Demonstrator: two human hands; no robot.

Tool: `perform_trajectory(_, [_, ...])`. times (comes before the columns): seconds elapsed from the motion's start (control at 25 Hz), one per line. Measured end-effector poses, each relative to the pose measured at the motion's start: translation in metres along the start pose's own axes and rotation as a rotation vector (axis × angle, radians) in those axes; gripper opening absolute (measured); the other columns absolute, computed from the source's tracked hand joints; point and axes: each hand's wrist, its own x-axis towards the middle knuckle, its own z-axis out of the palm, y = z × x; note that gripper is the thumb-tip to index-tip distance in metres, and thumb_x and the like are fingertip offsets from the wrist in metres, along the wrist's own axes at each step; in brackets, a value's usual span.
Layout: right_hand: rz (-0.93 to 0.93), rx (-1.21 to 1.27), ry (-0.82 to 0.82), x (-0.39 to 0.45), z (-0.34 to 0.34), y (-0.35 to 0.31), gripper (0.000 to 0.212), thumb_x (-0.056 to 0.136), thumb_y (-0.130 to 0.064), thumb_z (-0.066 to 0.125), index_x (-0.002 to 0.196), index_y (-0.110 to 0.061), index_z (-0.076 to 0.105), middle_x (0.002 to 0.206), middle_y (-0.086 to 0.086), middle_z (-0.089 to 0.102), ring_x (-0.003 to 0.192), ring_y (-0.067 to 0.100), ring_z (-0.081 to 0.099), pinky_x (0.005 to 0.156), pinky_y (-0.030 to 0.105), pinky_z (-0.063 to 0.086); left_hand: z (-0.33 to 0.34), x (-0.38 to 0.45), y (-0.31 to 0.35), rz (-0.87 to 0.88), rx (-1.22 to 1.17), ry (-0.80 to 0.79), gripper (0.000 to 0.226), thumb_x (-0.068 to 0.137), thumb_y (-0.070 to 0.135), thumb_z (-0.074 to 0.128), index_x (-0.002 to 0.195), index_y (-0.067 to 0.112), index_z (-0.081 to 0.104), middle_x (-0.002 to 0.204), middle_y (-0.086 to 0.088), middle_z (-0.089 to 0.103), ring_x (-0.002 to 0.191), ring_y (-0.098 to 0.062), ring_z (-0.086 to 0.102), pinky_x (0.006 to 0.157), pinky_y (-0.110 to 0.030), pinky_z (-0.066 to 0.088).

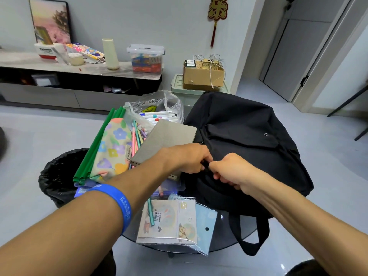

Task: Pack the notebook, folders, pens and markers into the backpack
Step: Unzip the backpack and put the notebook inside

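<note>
A black backpack (245,140) lies flat on a small round glass table (225,244). My left hand (189,158) and my right hand (231,172) meet at its near left edge, both pinching a small black part there, likely a zipper pull. A grey notebook (169,138) lies just left of the backpack, partly under my left hand. Green-spined folders (95,148) sit further left under a floral pencil pouch (112,148). Loose coloured pens (138,136) lie between pouch and notebook. White markers (157,116) rest in a clear plastic bag behind.
Clear sleeves of stickers (171,222) lie at the table's near edge. A bin lined with a black bag (59,176) stands left of the table. A green crate with a cardboard box (201,78) stands behind, and a low cabinet (79,76) lines the wall.
</note>
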Motion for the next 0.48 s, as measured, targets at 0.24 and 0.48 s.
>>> perform_trajectory(0.24, [0.084,0.135,-0.056,-0.010,-0.001,-0.007,0.018,0.070,-0.020,0.053,0.053,-0.015,0.056,0.035,-0.004,0.039,0.028,0.011,0.025,0.038,0.011,0.021,0.005,-0.007,0.003,0.084,0.197,0.131,0.023,0.082,0.009,0.062,0.103,0.016,0.055,0.104,-0.010,0.065,0.096,-0.029,0.059,0.076,-0.038,0.044])
perform_trajectory(0.48, [0.094,0.091,-0.044,-0.030,-0.009,0.009,0.023,0.070,-0.023,0.058,0.048,-0.015,0.056,0.037,-0.003,0.039,0.030,0.012,0.025,0.038,0.013,0.021,0.013,-0.006,0.008,0.037,0.295,0.260,0.015,0.081,0.005,0.052,0.084,0.018,0.056,0.091,-0.007,0.064,0.088,-0.029,0.058,0.066,-0.034,0.040])
